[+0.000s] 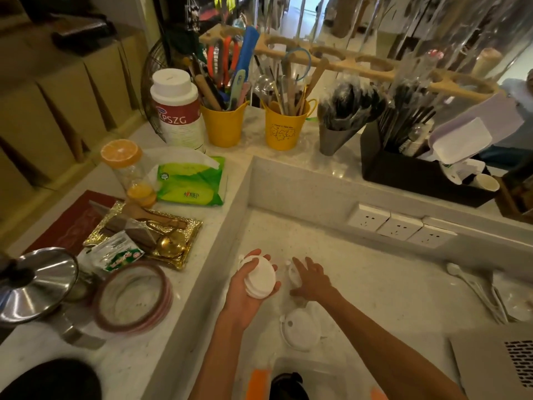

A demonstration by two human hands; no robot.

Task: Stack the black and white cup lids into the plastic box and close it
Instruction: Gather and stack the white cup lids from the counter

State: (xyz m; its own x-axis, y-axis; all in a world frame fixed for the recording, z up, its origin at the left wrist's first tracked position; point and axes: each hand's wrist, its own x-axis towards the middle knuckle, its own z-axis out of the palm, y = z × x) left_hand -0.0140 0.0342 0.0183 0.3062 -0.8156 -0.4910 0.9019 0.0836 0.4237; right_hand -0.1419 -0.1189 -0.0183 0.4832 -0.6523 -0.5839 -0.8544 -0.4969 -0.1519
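**LID STACKING: HAND AND LID POSITIONS**

Centre-left of frame: the left hand (253, 287), palm up, grips a stack of white lids (261, 277), fingers curled round its edge. Just right, the right hand (313, 281) rests spread fingers on a single white lid (293, 274) on the counter (389, 284). Below lies a loose white lid (301, 332). Bottom centre: the plastic box (323, 373), partly cut off.

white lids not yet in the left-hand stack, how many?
2: a white lid under the right hand, another white lid flat on the counter nearer the person. Arms may hide others.
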